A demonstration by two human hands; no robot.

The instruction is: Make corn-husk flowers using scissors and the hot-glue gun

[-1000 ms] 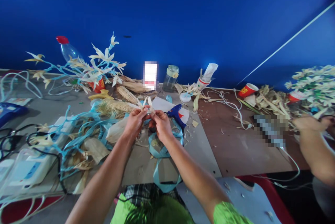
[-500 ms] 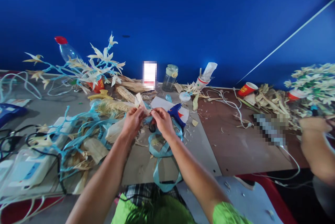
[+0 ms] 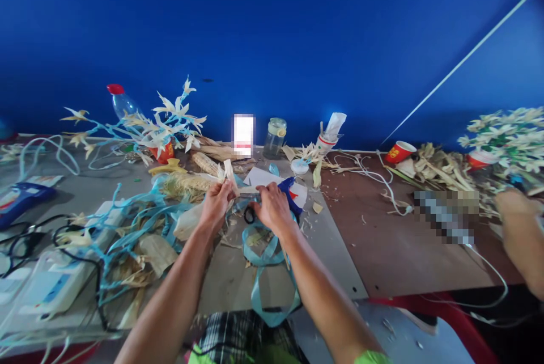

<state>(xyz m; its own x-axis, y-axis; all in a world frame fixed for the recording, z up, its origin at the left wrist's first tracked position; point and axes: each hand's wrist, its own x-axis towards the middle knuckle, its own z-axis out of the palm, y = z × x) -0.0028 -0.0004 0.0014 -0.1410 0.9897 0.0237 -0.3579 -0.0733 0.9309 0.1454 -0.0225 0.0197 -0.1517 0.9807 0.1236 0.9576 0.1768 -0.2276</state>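
My left hand [image 3: 217, 200] pinches a pale husk piece [image 3: 230, 176] that stands up from its fingers. A strip of the pale material runs from there to my right hand [image 3: 274, 203], whose fingers are closed on its other end. Close under my right hand are a black-handled tool [image 3: 249, 215], which looks like scissors, and a blue glue gun [image 3: 289, 194]. A light blue ribbon [image 3: 272, 316] lies looped on the table below my right wrist.
Husk flowers on blue stems [image 3: 170, 109] stand at the back left beside a corn cob [image 3: 204, 163]. A water bottle [image 3: 275, 138] and a red cup [image 3: 400, 152] stand behind. At the far right is another person's hand [image 3: 516, 211].
My hands have moved slightly apart, and a pale strip now shows between them. My right hand has turned over the black-handled tool. The whole view has shifted a little.
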